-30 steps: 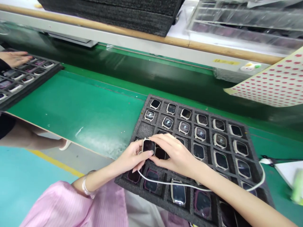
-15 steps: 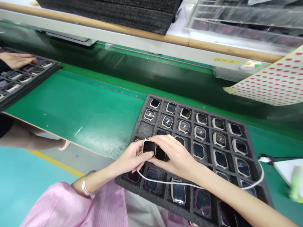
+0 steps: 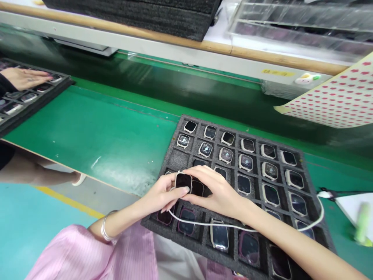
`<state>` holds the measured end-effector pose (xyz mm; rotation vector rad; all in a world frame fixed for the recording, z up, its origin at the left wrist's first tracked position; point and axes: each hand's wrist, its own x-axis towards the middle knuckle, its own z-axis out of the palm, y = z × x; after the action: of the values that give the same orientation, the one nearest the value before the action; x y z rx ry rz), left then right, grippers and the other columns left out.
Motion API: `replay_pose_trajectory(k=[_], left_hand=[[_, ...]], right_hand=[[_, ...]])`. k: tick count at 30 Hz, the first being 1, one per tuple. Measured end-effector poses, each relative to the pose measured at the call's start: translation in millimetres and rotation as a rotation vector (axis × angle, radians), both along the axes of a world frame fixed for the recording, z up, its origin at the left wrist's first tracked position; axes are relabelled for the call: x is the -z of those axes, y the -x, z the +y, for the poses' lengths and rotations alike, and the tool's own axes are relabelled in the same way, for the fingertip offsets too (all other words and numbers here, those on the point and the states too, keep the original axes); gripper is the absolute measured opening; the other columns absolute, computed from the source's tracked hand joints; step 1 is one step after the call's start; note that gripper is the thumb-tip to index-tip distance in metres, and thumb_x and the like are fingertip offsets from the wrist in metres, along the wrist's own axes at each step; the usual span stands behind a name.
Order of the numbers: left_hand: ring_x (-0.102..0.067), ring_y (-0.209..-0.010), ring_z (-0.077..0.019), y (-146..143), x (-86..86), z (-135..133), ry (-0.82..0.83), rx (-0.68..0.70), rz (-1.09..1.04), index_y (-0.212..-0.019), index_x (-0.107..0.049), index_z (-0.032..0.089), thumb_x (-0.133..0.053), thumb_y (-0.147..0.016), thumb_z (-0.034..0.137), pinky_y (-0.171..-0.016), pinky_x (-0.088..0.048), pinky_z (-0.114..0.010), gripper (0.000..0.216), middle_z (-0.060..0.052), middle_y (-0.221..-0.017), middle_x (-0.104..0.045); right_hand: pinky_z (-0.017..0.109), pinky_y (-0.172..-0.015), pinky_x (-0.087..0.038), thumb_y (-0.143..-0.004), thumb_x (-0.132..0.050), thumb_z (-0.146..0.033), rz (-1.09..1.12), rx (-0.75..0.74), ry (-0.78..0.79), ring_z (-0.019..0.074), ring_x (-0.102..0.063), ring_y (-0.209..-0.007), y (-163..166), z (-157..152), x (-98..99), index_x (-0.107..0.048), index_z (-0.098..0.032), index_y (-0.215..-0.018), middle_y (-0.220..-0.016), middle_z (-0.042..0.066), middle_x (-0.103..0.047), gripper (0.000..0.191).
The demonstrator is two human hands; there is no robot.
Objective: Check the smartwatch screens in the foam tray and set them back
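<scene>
A smartwatch without a strap, its screen dark, is held between both hands over the foam tray. My left hand is closed on its left side, thumb across the lower part of the screen. The fingers of my right hand curve round the top and right edges. A white cable runs from beneath my left fingers, under my right forearm and off to the right; its end at the watch is hidden. Several more watches sit in the tray's compartments, and some in the second row have lit screens.
At the far left, another person's hand is over a second tray of watches. A shelf edge crosses behind, bearing black foam and clear plastic trays. A red-dotted sheet hangs at right above the green table.
My hands and the watch stay almost in place. The other person's hand at the far left has moved a little to the right over its tray. The view has shifted very slightly.
</scene>
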<state>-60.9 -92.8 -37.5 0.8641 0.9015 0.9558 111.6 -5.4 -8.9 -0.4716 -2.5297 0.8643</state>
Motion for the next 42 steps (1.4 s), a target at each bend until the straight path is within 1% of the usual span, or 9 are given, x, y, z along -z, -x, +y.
replay_pose_trajectory(k=[4, 9, 11, 19, 23, 26, 30, 36, 42], left_hand=[[-0.030, -0.025, -0.0038, 0.7, 1.1, 0.5, 0.009, -0.012, -0.009, -0.088, -0.052, 0.014, -0.061, -0.085, 0.040, -0.029, -0.014, -0.014, 0.027, 0.011, -0.039, -0.039], [-0.031, -0.025, -0.0019, 0.8, 1.5, 2.7, 0.057, -0.022, -0.092, -0.085, -0.054, 0.012, -0.062, -0.083, 0.036, -0.028, -0.010, -0.016, 0.025, -0.001, -0.059, -0.063], [-0.031, -0.025, -0.0018, 1.0, 0.9, 3.8, 0.083, -0.025, -0.142, -0.085, -0.055, 0.011, -0.062, -0.083, 0.034, -0.027, -0.010, -0.017, 0.024, -0.006, -0.065, -0.068], [-0.034, -0.023, -0.0036, 1.6, 6.4, 10.1, 0.138, -0.038, -0.271, -0.081, -0.056, 0.008, -0.057, -0.085, 0.034, -0.026, -0.013, -0.017, 0.027, -0.014, -0.068, -0.070], [-0.037, -0.023, -0.0046, 1.9, 13.1, 12.6, 0.145, -0.044, -0.322, -0.079, -0.057, 0.007, -0.058, -0.084, 0.034, -0.024, -0.014, -0.017, 0.027, -0.015, -0.068, -0.070], [-0.037, -0.024, -0.0043, 3.3, 14.7, 12.6, 0.144, -0.027, -0.364, -0.080, -0.059, 0.007, -0.059, -0.084, 0.032, -0.024, -0.016, -0.017, 0.026, -0.015, -0.069, -0.071], [-0.035, -0.026, -0.0023, 6.0, 12.4, 11.5, 0.120, 0.034, -0.382, -0.086, -0.061, 0.007, -0.061, -0.083, 0.033, -0.026, -0.014, -0.016, 0.026, -0.016, -0.076, -0.071], [-0.034, -0.026, -0.0025, 7.8, 11.6, 9.9, 0.056, 0.136, -0.449, -0.086, -0.063, 0.006, -0.065, -0.081, 0.033, -0.026, -0.015, -0.016, 0.028, -0.012, -0.068, -0.069], [-0.031, -0.026, -0.0014, 9.6, 14.3, 7.9, 0.057, 0.172, -0.413, -0.085, -0.063, 0.007, -0.067, -0.079, 0.036, -0.026, -0.013, -0.017, 0.030, -0.014, -0.072, -0.070]], right_hand=[[0.035, -0.080, -0.053, -0.082, -0.069, -0.032, 0.020, 0.008, 0.051, 0.0224, -0.064, -0.090, -0.4, -0.6, 1.5, -0.056, -0.019, -0.114, -0.100, 0.008, -0.066, 0.036], [0.034, -0.076, -0.053, -0.081, -0.072, -0.032, 0.021, 0.032, 0.125, 0.0220, -0.064, -0.087, 0.7, -2.9, 4.4, -0.056, -0.018, -0.112, -0.097, 0.007, -0.066, 0.038], [0.033, -0.075, -0.052, -0.081, -0.072, -0.032, 0.022, 0.051, 0.174, 0.0211, -0.063, -0.085, 2.1, -4.3, 4.9, -0.056, -0.019, -0.112, -0.097, 0.007, -0.066, 0.038], [0.028, -0.071, -0.051, -0.084, -0.068, -0.029, 0.056, 0.138, 0.368, 0.0164, -0.062, -0.074, 10.4, -6.5, 5.5, -0.060, -0.018, -0.105, -0.084, 0.002, -0.067, 0.025], [0.026, -0.069, -0.050, -0.082, -0.070, -0.027, 0.068, 0.168, 0.413, 0.0151, -0.061, -0.071, 12.3, -3.9, 5.5, -0.064, -0.016, -0.102, -0.081, 0.001, -0.066, 0.024], [0.027, -0.070, -0.050, -0.086, -0.066, -0.028, 0.071, 0.175, 0.459, 0.0157, -0.061, -0.072, 11.0, -1.2, 5.5, -0.066, -0.015, -0.104, -0.081, 0.003, -0.066, 0.023], [0.031, -0.077, -0.050, -0.091, -0.059, -0.028, 0.124, 0.109, 0.585, 0.0188, -0.062, -0.086, 7.1, 3.5, 7.3, -0.068, -0.018, -0.108, -0.098, 0.007, -0.066, 0.022], [0.033, -0.079, -0.050, -0.084, -0.068, -0.031, 0.252, -0.019, 0.862, 0.0205, -0.061, -0.094, 5.8, 7.3, 15.5, -0.072, -0.021, -0.105, -0.108, 0.010, -0.062, 0.023], [0.038, -0.090, -0.046, -0.078, -0.076, -0.027, 0.300, -0.035, 0.866, 0.0214, -0.060, -0.098, 7.6, 6.0, 17.6, -0.073, -0.026, -0.104, -0.106, 0.008, -0.063, 0.026]])
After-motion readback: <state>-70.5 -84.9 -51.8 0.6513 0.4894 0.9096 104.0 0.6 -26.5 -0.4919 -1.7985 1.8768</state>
